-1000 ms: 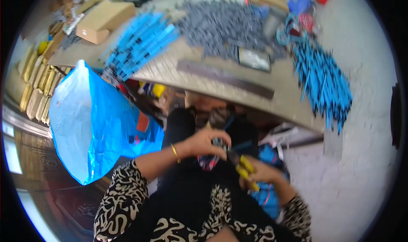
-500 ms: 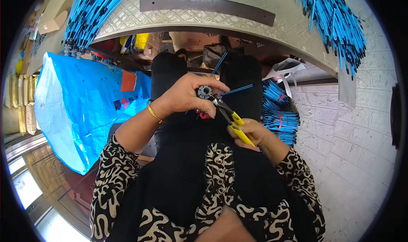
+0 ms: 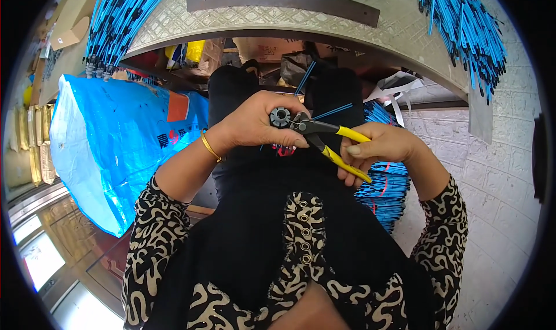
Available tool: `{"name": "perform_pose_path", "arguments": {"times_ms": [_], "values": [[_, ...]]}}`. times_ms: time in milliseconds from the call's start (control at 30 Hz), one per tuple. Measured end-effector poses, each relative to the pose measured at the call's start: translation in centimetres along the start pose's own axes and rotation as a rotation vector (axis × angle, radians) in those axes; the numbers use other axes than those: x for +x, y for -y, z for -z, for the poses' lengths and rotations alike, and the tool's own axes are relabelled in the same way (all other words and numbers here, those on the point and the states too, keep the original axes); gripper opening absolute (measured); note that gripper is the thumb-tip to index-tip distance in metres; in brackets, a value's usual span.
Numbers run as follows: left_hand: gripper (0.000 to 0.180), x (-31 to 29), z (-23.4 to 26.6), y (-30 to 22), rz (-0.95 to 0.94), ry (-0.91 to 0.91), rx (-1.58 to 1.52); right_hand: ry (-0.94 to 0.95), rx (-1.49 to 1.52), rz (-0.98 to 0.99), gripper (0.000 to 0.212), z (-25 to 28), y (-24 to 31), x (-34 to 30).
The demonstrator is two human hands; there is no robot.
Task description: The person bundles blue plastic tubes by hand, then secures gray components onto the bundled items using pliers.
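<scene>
My left hand (image 3: 252, 121) is closed around a dark round slotted part (image 3: 280, 117) with a hole in its end. Thin blue rods (image 3: 333, 110) stick out past its fingers, toward the far side and the right. In my right hand (image 3: 382, 142) are yellow-handled pliers (image 3: 317, 127), their handles spread wide. The pliers' jaws reach the edge of the slotted part by my left fingertips; whether they grip a wire there is too small to tell. A small red and dark piece (image 3: 284, 150) shows below my left hand, partly hidden.
Ahead stands a patterned table (image 3: 243, 18) bearing a flat metal strip (image 3: 284, 3). Bundles of blue rods with black ends (image 3: 463, 35) lie at its right, others (image 3: 119, 23) at its left. A blue sack (image 3: 124, 145) stands left; more tied blue bundles (image 3: 385, 182) sit right, beside a white wall.
My right hand has moved right and up, and the pliers' handles have spread apart. The pliers lie flatter now. My left hand keeps hold of the slotted part.
</scene>
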State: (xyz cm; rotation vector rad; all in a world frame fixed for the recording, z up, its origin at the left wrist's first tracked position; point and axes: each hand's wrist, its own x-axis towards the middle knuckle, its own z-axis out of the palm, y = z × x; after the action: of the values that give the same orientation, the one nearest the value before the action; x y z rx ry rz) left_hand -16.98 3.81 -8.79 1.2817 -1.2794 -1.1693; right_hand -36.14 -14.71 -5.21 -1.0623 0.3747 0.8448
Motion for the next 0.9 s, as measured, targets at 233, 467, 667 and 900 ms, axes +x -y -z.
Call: {"name": "perform_pose_path", "arguments": {"times_ms": [233, 467, 667, 900], "values": [[0.032, -0.3, 0.0, 0.2, -0.005, -0.017, -0.021, -0.035, -0.108, 0.003, 0.026, 0.1, 0.1, 0.5], [0.026, -0.4, -0.2, -0.1, 0.043, -0.033, -0.099, -0.161, -0.302, 0.090, 0.025, -1.2, -1.1, 1.4], [0.020, 0.2, -0.5, -0.1, 0.099, -0.086, -0.037, -0.402, -0.717, 0.106, 0.030, -2.0, 0.9, 0.0], [0.031, 1.3, -1.0, 0.6, 0.085, -0.267, 0.020, -0.635, -1.097, 0.075, 0.030, -2.9, 2.8, -0.6]]}}
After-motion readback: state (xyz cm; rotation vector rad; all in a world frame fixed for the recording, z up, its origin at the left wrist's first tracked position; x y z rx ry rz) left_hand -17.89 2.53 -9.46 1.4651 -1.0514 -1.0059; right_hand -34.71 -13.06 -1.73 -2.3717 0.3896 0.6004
